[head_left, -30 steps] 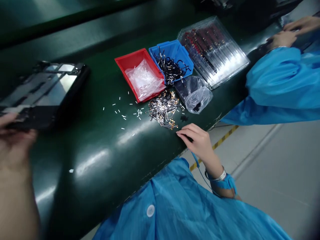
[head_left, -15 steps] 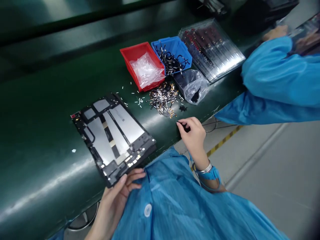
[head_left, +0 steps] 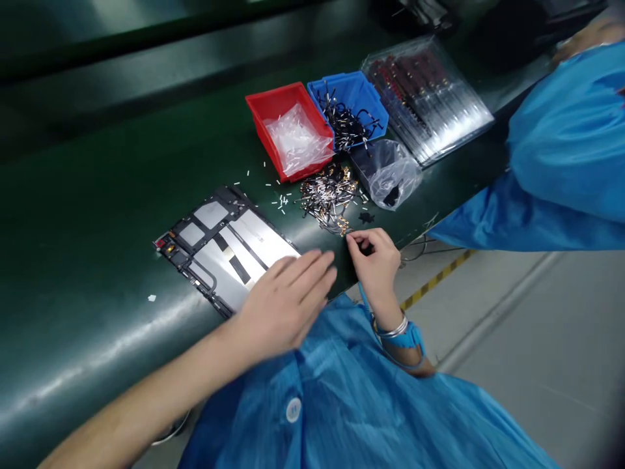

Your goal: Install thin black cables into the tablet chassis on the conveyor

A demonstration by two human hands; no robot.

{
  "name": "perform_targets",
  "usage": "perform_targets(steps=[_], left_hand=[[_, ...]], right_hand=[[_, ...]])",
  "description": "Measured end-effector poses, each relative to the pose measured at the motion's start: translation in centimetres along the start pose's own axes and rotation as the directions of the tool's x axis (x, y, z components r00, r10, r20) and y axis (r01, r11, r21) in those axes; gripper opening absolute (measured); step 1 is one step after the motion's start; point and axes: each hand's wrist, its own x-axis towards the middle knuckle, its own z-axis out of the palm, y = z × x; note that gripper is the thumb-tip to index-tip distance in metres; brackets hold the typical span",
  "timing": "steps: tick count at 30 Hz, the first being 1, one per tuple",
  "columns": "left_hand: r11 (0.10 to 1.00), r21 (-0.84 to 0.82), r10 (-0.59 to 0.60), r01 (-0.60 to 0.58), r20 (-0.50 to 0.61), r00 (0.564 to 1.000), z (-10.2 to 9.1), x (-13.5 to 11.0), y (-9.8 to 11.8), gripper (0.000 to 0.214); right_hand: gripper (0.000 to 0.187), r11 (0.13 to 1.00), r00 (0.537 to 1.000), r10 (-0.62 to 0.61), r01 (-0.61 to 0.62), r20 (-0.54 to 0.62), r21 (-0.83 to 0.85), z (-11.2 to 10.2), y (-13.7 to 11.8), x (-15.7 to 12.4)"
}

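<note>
My left hand [head_left: 288,303] reaches over the near right end of an opened tablet [head_left: 202,244], hiding that end. Its fingers are stretched out toward my other hand and hold nothing I can see. Silver panels and dark strips show inside the tablet, which lies on the green bench. Fingertips pinched together, my right hand [head_left: 375,264] is at the bench's front edge; what is between them, if anything, is too small to make out. Just beyond those fingertips lies a pile of small cables [head_left: 329,195] with gold and silver ends. A small black piece [head_left: 366,217] lies close by.
Behind the pile stand a red bin [head_left: 266,124] with clear bags and a blue bin [head_left: 374,98] of black cables. A clear plastic bag [head_left: 390,172] and clear trays [head_left: 439,111] lie to the right. A co-worker's blue sleeve [head_left: 571,130] is at far right.
My left hand has left the tablet's near corner and swung up and right, across its near end. My right hand stays pinched in nearly the same place. The co-worker's arm has shifted right.
</note>
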Motion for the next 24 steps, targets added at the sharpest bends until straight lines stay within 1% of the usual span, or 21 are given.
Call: perform_targets(steps=[1, 2, 3, 5, 7, 9, 12, 16, 18, 22, 24], left_hand=[[0.989, 0.145, -0.004, -0.001, 0.037, 0.999, 0.5, 1.7, -1.0, 0.041], [0.968, 0.251, -0.024, 0.005, 0.071, 0.997, 1.1, 3.2, -1.9, 0.045], [0.947, 0.321, -0.048, 0.013, 0.102, 0.994, 1.8, 4.3, -2.6, 0.049], [0.925, 0.38, -0.07, 0.015, 0.131, 0.989, 2.8, 5.5, -3.4, 0.055], [0.926, 0.377, -0.056, -0.001, 0.138, 0.989, 3.5, 5.5, -3.7, 0.055], [0.932, 0.362, -0.044, -0.01, 0.141, 0.989, 3.9, 5.1, -3.6, 0.056], [0.939, 0.341, -0.024, -0.031, 0.153, 0.988, 4.1, 4.5, -3.4, 0.061], [0.939, 0.333, 0.025, -0.084, 0.176, 0.984, 4.3, 4.4, -3.4, 0.063], [0.935, 0.34, 0.036, -0.097, 0.182, 0.983, 4.5, 4.4, -3.3, 0.062], [0.936, 0.328, 0.063, -0.131, 0.212, 0.975, 4.8, 4.1, -3.0, 0.061], [0.938, 0.321, 0.064, -0.128, 0.204, 0.977, 4.9, 4.0, -2.9, 0.06]], right_hand=[[0.013, 1.0, 1.0, -0.014, 0.014, -0.007, -0.017, 0.1, 0.0, 0.0], [0.013, 0.999, 1.0, -0.028, 0.027, -0.01, -0.03, 0.2, 0.0, -0.1], [0.014, 0.998, 0.999, -0.04, 0.04, -0.011, -0.038, 0.3, 0.1, -0.1], [0.014, 0.997, 0.998, -0.063, 0.062, -0.007, -0.044, 0.2, 0.1, -0.3], [0.014, 0.995, 0.997, -0.083, 0.083, 0.0, -0.054, 0.1, 0.2, -0.5], [0.012, 0.994, 0.995, -0.095, 0.095, 0.014, -0.059, -0.2, 0.3, -0.8], [0.012, 0.995, 0.996, -0.079, 0.081, 0.032, -0.052, -0.5, 0.4, -1.0], [0.012, 0.996, 0.997, -0.067, 0.068, 0.034, -0.054, -0.6, 0.4, -1.0], [0.011, 0.997, 0.998, -0.06, 0.062, 0.026, -0.056, -0.4, 0.2, -0.9], [0.01, 1.0, 1.0, -0.007, 0.007, -0.012, -0.026, -0.1, -0.4, -0.9], [0.009, 1.0, 1.0, 0.012, -0.012, -0.024, -0.012, 0.0, -0.7, -1.1]])
